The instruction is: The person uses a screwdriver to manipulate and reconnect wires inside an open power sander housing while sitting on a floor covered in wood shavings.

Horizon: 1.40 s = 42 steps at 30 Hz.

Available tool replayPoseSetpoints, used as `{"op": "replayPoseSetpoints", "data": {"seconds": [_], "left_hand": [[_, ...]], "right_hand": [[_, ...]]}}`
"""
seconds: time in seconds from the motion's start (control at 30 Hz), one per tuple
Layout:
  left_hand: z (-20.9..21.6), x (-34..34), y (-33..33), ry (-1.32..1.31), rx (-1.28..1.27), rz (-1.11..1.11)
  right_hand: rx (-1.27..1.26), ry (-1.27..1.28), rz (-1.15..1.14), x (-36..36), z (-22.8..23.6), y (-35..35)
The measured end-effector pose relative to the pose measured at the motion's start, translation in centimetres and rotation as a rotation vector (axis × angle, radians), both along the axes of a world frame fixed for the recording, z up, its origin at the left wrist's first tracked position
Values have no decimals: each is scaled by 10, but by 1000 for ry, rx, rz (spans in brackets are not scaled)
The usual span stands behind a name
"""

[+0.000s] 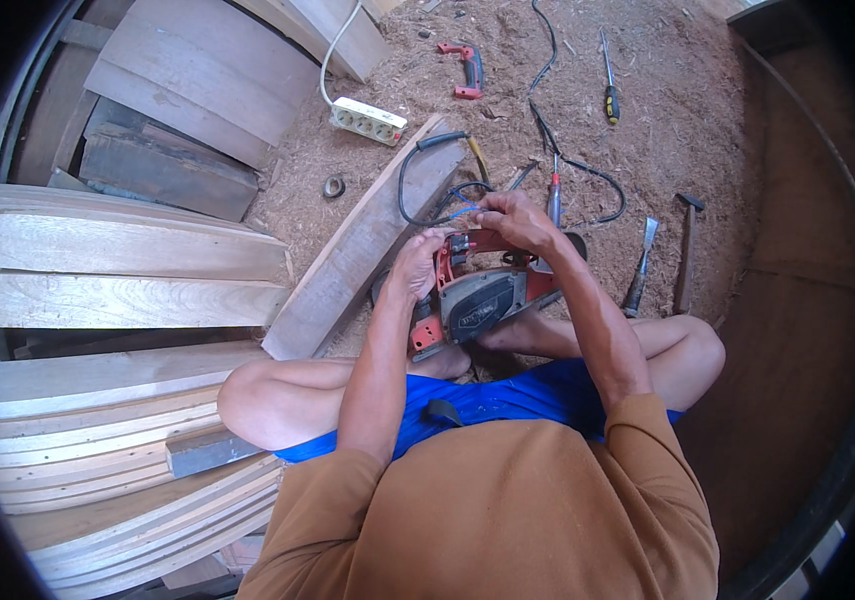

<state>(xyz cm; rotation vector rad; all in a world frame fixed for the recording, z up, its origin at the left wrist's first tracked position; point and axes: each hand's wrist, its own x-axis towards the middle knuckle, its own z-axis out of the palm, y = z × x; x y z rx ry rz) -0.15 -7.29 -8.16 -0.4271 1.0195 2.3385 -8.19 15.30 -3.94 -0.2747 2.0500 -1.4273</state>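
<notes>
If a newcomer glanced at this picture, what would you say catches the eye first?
Probably the red-and-black power tool in front of the seated person, with the left hand holding it and the right hand by a blue wire just beyond. Next might come the red-and-black handle piece lying farther ahead, then the stacked pale boards on the left.

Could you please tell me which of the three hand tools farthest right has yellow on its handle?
The uppermost one, the screwdriver; its handle is yellow and black, unlike the dark-handled chisel and brown-handled hammer.

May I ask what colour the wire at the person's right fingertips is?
The wire is blue, shown best in the head view.
</notes>
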Motion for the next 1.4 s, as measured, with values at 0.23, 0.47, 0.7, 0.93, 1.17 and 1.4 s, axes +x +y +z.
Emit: {"op": "replayPoseSetpoints", "data": {"seconds": [0.23,0.47,0.7,0.93,1.17,1.4], "left_hand": [[12,-1,12,1,-395,-22],[4,-4,8,-5,-656,-68],[-6,-2,8,4,-650,-48],[5,2,-3,103,-613,-171],[8,0,-5,24,-499,-158],[29,-1,3,-12,-621,-134]], "right_hand": [[-75,-46,215,7,4,-4],[216,360,361,19,35,-21],[221,483,411,8,23,-26],[327,455,354,16,30,-31],[311,524,274,24,19,-32],[468,734,439,23,29,-34]]}}
